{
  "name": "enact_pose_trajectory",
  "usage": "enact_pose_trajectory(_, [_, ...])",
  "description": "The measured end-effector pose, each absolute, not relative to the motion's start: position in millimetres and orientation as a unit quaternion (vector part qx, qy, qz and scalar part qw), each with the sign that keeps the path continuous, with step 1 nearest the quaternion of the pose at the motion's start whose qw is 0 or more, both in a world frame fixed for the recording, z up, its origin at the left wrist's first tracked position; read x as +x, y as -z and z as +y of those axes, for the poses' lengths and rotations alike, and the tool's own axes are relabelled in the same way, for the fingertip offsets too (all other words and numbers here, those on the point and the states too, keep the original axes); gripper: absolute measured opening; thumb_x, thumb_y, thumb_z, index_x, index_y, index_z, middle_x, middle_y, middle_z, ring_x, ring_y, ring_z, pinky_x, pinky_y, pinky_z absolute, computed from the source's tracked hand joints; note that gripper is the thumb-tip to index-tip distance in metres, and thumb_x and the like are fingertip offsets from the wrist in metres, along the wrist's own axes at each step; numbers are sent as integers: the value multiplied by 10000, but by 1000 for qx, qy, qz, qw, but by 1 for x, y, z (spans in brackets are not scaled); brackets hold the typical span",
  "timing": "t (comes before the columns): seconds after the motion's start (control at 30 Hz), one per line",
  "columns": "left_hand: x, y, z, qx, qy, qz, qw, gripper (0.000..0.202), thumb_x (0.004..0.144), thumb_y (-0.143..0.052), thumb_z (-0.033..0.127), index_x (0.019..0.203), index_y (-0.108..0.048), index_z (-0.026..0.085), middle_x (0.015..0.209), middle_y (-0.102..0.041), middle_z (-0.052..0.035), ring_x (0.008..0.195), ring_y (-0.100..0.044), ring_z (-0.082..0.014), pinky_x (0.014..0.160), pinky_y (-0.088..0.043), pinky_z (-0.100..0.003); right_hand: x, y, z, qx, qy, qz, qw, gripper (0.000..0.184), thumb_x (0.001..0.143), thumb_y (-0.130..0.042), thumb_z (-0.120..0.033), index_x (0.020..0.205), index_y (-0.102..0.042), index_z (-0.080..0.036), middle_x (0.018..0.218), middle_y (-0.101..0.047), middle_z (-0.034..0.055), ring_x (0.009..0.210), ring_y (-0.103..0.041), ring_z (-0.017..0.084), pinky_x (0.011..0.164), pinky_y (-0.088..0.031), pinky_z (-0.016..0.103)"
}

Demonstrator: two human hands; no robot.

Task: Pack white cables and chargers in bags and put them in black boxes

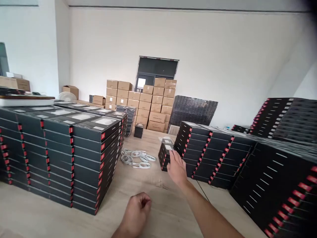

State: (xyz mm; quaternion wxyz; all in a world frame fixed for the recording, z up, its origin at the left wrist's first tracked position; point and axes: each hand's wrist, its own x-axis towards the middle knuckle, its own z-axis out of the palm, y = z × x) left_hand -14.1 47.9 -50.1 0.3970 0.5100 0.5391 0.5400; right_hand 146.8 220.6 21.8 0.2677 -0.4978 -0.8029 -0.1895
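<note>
My right hand point(177, 168) reaches to a short stack of small black boxes point(164, 155) with pale labels on top. Its fingers are stretched out over the near edge of the stack, and whether they touch the box I cannot tell. Low in the view, my left hand point(136, 211) is curled into a loose fist above the wooden table point(158, 191), with nothing showing in it. Several coiled white cables point(137, 158) lie on the table ahead of my hands, left of the small stack.
A wide block of stacked black boxes point(84, 158) borders the left side. More black box stacks point(210, 152) line the right, close to my right forearm. Farther back are a small dark stack point(138, 131), brown cartons point(148, 105) and piled dark trays point(194, 112).
</note>
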Motion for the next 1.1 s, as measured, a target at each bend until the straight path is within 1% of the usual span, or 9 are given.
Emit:
enact_pose_trajectory(0.23, [-13, 52, 60, 427, -594, 494, 470, 438, 703, -624, 607, 597, -543, 189, 548, -496, 16, 491, -458, -125, 489, -352, -259, 144, -58, 228, -423, 233, -847, 220, 348, 813, -561, -90, 1135, -675, -154, 1042, -686, 150, 989, -570, 284, 924, -334, 439])
enact_pose_trajectory(0.37, [-15, 41, 61, 321, -637, 425, 558, 667, 714, -473, 795, 901, -627, 174, 786, -649, -65, 640, -613, -180, 531, -450, -275, 139, -47, 156, -331, 238, -875, 260, 366, 864, -548, -202, 1217, -644, -192, 1035, -693, 114, 980, -581, 272, 972, -309, 457])
enact_pose_trajectory(0.47, [-22, 29, 53, 215, -691, 302, 621, 632, 725, -594, 697, 1109, -599, 195, 1007, -693, -97, 855, -666, -215, 718, -524, -324, 135, -16, 91, -218, 180, -911, 301, 475, 838, -582, -212, 1308, -584, -275, 1052, -705, 74, 946, -612, 257, 980, -324, 463])
enact_pose_trajectory(0.57, [-31, 19, 41, 195, -738, 282, 581, 567, 686, -773, 441, 1160, -580, 198, 1023, -712, -78, 880, -671, -209, 805, -516, -317, 136, 9, 52, -230, 29, -911, 340, 563, 809, -668, -390, 1354, -532, -353, 1304, -610, 75, 1184, -543, 327, 1025, -352, 485])
enact_pose_trajectory(0.67, [-35, 12, 32, 233, -733, 296, 566, 604, 687, -791, 362, 1214, -550, 192, 1071, -711, -97, 902, -681, -233, 828, -520, -347, 139, 15, 45, -347, -229, -804, 425, 683, 855, -573, -528, 1467, -378, -296, 1469, -468, 115, 1356, -407, 352, 1041, -398, 512])
enact_pose_trajectory(0.77, [-32, 9, 28, 337, -693, 315, 555, 562, 712, -768, 389, 1185, -576, 155, 1184, -676, -153, 1014, -665, -291, 891, -511, -386, 138, 15, 49, -337, -450, -713, 419, 550, 893, -532, -451, 1392, -475, -225, 1340, -604, 129, 1210, -578, 312, 966, -494, 453])
enact_pose_trajectory(0.87, [-24, 9, 27, 400, -696, 397, 445, 745, 698, -782, 381, 1344, -476, 173, 1399, -539, -156, 1274, -518, -301, 1071, -403, -372, 130, 20, 46, -340, -439, -715, 425, 433, 844, -608, -339, 1254, -591, -200, 1183, -701, 109, 1063, -662, 288, 919, -526, 401])
enact_pose_trajectory(0.97, [-18, 7, 23, 409, -712, 443, 360, 1047, 682, -793, 345, 1515, -166, 243, 1541, -360, -129, 1391, -385, -270, 1134, -339, -366, 120, 24, 37, -391, -312, -752, 429, 468, 790, -637, -242, 1255, -590, -242, 1129, -721, 82, 1019, -673, 284, 903, -523, 388])
enact_pose_trajectory(1.1, [-23, -2, 16, 432, -701, 482, 300, 955, 749, -707, 349, 1500, -132, 215, 1494, -402, -147, 1321, -471, -267, 1093, -398, -411, 116, 17, 31, -334, -337, -780, 407, 589, 767, -667, -241, 1339, -527, -258, 1217, -674, 92, 1104, -630, 285, 947, -495, 398])
